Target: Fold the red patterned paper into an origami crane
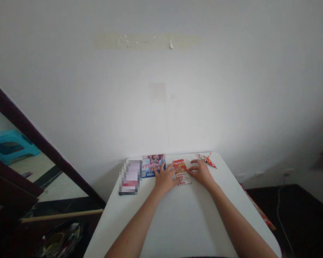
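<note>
A small red and white printed leaflet [181, 166] lies on the white table [187, 222], between my two hands. My left hand [165, 179] rests with fingers spread; its thumb and index finger touch the leaflet's left side, while its outer fingers reach over a blue printed leaflet [148, 168]. From the other side, the fingertips of my right hand [203, 173] touch the red and white leaflet's right edge, its fingers bent and partly apart. Just beyond the right hand is a folded red paper piece [208, 160], with pointed ends like an origami crane.
A phone-like object [131, 177], blurred by pixelation, lies at the table's left edge. Behind the table rises a white wall [167, 118] with old tape [148, 41]. To the left are a dark-framed mirror [43, 143], a blue plastic stool [12, 145] seen in it, and a dark bag [60, 238].
</note>
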Motion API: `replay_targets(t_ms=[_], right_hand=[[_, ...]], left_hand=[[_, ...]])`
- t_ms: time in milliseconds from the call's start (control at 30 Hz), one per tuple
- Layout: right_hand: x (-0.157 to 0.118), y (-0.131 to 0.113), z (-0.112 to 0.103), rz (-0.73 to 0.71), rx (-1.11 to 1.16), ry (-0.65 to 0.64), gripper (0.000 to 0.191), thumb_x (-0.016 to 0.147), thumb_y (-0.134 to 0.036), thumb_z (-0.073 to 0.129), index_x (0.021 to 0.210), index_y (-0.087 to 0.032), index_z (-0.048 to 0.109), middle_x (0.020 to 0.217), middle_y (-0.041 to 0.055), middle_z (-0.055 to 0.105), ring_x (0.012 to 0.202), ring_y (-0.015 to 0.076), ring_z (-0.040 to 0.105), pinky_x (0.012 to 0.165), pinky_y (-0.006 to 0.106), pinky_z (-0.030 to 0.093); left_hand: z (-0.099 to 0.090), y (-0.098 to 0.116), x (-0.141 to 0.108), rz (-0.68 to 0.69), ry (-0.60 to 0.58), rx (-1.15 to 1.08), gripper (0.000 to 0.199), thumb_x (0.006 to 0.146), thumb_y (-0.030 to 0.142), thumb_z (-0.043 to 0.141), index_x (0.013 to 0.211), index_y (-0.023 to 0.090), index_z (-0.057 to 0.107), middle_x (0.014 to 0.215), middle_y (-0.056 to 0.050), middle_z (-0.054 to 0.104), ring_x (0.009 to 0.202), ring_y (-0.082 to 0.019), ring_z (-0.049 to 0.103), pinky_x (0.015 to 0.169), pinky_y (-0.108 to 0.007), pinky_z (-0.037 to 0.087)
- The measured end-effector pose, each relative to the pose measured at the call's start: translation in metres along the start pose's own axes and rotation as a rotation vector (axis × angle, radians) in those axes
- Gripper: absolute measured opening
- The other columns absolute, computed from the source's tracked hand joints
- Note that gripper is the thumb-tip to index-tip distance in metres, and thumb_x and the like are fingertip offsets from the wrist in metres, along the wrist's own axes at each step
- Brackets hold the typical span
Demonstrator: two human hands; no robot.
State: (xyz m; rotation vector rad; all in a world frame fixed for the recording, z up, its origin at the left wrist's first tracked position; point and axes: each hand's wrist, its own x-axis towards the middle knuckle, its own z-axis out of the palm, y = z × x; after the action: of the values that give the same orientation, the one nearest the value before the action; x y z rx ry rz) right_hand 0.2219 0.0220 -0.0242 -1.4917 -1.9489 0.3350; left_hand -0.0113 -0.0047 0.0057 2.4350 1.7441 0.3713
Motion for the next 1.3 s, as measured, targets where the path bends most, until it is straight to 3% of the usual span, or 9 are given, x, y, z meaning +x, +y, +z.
replay_targets(t_ms=[167, 333, 500, 733, 1100, 1300], right_hand=[[-0.002, 0.0, 0.003, 0.004, 0.036, 0.021, 0.011, 0.082, -0.03, 0.071, 0.083, -0.028, 0.082, 0.12, 0.0086, 0.066, 0.118, 0.0275, 0.055, 0.107, 0.045, 0.041], [-0.008, -0.005, -0.007, -0.031, 0.066, -0.063, 0.005, 0.075, -0.029, 0.078, 0.072, -0.027, 0.081, 0.119, 0.0081, 0.066, 0.127, 0.0303, 0.048, 0.111, 0.045, 0.038], [-0.01, -0.008, -0.011, -0.032, 0.067, -0.116, 0.002, 0.075, -0.028, 0.079, 0.075, -0.029, 0.081, 0.12, 0.0071, 0.066, 0.133, 0.0313, 0.043, 0.113, 0.046, 0.035], [-0.003, -0.006, -0.003, -0.031, -0.015, -0.013, 0.006, 0.078, -0.027, 0.076, 0.078, -0.03, 0.082, 0.116, 0.0077, 0.067, 0.126, 0.0304, 0.047, 0.109, 0.045, 0.037], [0.002, -0.026, 0.005, 0.085, -0.138, 0.156, 0.014, 0.087, -0.031, 0.068, 0.09, -0.028, 0.082, 0.109, 0.0096, 0.064, 0.115, 0.0272, 0.05, 0.102, 0.039, 0.041], [0.0, -0.027, 0.009, 0.114, -0.124, 0.166, 0.016, 0.088, -0.03, 0.067, 0.092, -0.027, 0.082, 0.108, 0.01, 0.064, 0.113, 0.0267, 0.051, 0.101, 0.039, 0.041]], left_hand=[[-0.002, -0.004, 0.0, 0.018, -0.037, -0.008, 0.05, 0.087, 0.064, 0.058, 0.136, 0.053, 0.055, 0.157, 0.005, 0.045, 0.147, -0.043, 0.025, 0.108, -0.086, 0.002], [-0.001, -0.009, -0.002, 0.103, -0.037, -0.044, 0.045, 0.088, 0.062, 0.059, 0.132, 0.051, 0.059, 0.152, 0.005, 0.049, 0.145, -0.039, 0.029, 0.11, -0.085, 0.005], [0.0, -0.01, 0.0, 0.128, -0.037, -0.046, 0.051, 0.087, 0.063, 0.059, 0.137, 0.051, 0.054, 0.152, 0.003, 0.049, 0.145, -0.038, 0.029, 0.111, -0.084, 0.003], [-0.004, -0.009, 0.003, 0.092, -0.122, -0.011, 0.051, 0.087, 0.066, 0.056, 0.137, 0.055, 0.053, 0.159, 0.007, 0.041, 0.149, -0.042, 0.022, 0.11, -0.084, 0.003], [-0.001, -0.011, 0.003, 0.096, -0.106, -0.012, 0.05, 0.086, 0.069, 0.055, 0.135, 0.056, 0.054, 0.158, 0.008, 0.042, 0.149, -0.043, 0.022, 0.108, -0.086, 0.005], [0.0, -0.01, 0.002, 0.096, -0.078, -0.019, 0.05, 0.086, 0.068, 0.056, 0.135, 0.056, 0.054, 0.158, 0.008, 0.042, 0.149, -0.042, 0.023, 0.108, -0.086, 0.003]])
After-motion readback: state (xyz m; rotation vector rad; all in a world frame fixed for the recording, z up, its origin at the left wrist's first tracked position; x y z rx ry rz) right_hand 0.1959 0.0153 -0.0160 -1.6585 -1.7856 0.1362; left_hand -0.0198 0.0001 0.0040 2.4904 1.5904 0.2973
